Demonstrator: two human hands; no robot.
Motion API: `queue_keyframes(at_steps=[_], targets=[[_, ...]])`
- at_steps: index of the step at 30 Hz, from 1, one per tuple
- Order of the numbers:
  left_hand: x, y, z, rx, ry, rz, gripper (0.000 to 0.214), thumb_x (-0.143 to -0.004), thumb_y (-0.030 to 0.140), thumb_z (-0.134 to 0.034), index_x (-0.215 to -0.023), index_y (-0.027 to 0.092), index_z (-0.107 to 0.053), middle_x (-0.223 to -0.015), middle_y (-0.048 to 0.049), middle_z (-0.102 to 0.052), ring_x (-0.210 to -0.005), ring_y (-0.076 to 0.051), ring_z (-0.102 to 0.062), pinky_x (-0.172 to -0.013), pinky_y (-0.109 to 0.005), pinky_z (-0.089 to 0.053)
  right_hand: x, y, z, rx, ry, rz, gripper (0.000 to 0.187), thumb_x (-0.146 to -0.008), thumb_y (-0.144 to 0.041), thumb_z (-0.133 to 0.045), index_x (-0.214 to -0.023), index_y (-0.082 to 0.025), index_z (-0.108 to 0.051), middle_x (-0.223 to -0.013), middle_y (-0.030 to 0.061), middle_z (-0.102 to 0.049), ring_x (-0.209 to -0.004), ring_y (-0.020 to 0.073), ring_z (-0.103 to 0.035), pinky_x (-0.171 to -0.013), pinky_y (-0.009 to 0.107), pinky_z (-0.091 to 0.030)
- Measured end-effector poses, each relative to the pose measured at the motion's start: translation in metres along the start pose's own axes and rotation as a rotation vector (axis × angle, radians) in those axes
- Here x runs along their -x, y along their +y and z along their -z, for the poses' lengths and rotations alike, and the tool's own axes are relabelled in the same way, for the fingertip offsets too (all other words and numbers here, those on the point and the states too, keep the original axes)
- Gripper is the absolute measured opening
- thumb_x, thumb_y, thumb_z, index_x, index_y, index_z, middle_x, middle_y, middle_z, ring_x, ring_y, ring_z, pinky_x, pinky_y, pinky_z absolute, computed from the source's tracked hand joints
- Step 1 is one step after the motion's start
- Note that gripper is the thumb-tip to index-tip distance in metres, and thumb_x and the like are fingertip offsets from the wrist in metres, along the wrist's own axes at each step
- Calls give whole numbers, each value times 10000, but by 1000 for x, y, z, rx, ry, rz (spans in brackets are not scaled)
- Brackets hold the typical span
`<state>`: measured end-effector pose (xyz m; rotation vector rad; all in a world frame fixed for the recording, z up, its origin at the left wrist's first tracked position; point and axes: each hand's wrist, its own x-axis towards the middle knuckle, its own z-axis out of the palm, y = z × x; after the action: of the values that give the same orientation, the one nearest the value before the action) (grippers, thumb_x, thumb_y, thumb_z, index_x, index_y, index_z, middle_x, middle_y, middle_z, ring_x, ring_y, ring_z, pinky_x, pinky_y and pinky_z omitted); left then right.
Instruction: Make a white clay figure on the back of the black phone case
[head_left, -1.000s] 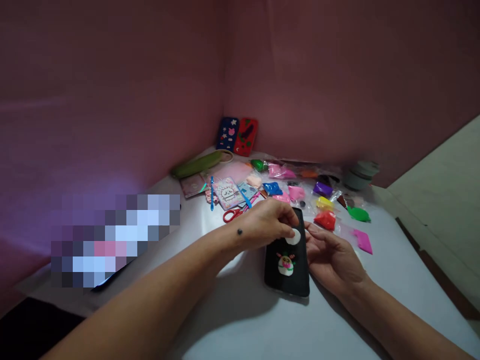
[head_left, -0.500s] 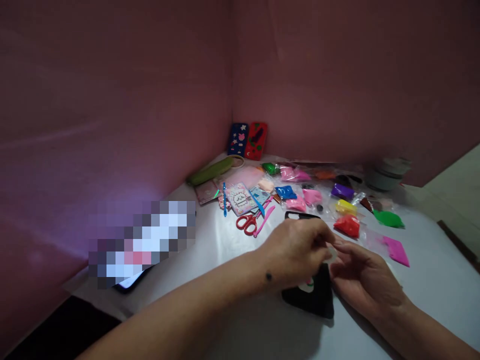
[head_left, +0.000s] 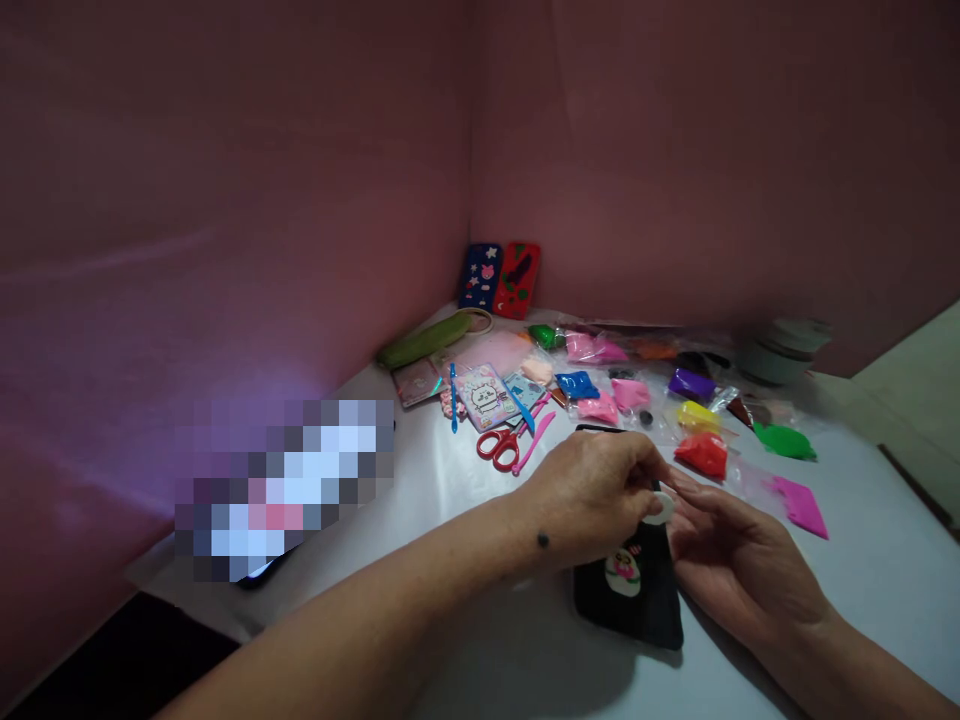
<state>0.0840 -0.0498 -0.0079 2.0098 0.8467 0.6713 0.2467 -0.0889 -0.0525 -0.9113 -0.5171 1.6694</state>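
Observation:
A small flat piece of white clay (head_left: 658,508) is pinched between the thumb and fingers of my left hand (head_left: 600,490). Close against its right side is my right hand (head_left: 750,560), palm turned inward, fingers stretched toward the left fingertips and thumb lower down; its fingertips meet the left ones. Beneath both hands a black phone case (head_left: 637,618) lies on the table. A white round clay figure with pink and green details (head_left: 622,572) sits on the case. My left hand covers much of the upper part of the case.
Scissors with red handles (head_left: 498,450), a pink modelling tool (head_left: 534,445) and cards (head_left: 484,395) lie left of the case. Several clay packets, such as a red one (head_left: 701,455), spread behind. A lit phone (head_left: 259,570) stands left. Two decorated cases (head_left: 517,280) lean in the corner.
My hands have shifted slightly, so the white clay piece and the figure on the case show more. The whole view has moved a little; the left hand still pinches the piece.

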Motion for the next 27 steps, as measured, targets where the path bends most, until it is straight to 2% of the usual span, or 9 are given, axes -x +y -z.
queue_keyframes(at_steps=[7,11,14,20,27], targets=[[-4,-11,0,8,34,32,180,-730,135,-608,-904,178,-622,-805,-14,-656,-745,-143,-592,-649,-243,-448,1,-1,-7,-4,-48,28,189,-689,-161,-670,-874,-195,-687,-712,6,-617,-559,123,-555,-487,204,-491],[-6,-13,0,-9,22,84,185,-724,126,-604,-901,180,-612,-794,-11,-647,-722,-143,-587,-630,-244,-440,0,-1,-8,-60,-60,28,110,-726,-168,-647,-828,-189,-682,-705,3,-606,-566,115,-546,-489,191,-482],[-7,-13,0,5,9,100,200,-723,118,-601,-912,183,-607,-772,-5,-641,-704,-140,-585,-628,-244,-437,0,-1,-9,-92,-73,25,122,-722,-152,-643,-834,-183,-681,-741,9,-619,-604,113,-557,-518,189,-488],[-9,-15,1,45,7,139,202,-720,130,-612,-916,177,-616,-732,4,-635,-702,-143,-592,-631,-250,-438,0,-2,-8,-142,-99,20,44,-712,-134,-646,-717,-178,-649,-618,-27,-530,-545,92,-505,-493,167,-474],[-8,-17,0,29,12,135,195,-731,135,-602,-919,183,-609,-777,-8,-656,-720,-144,-604,-646,-256,-441,0,-2,-9,-135,-107,28,137,-726,-116,-636,-852,-142,-684,-712,6,-597,-591,100,-545,-483,166,-491]])
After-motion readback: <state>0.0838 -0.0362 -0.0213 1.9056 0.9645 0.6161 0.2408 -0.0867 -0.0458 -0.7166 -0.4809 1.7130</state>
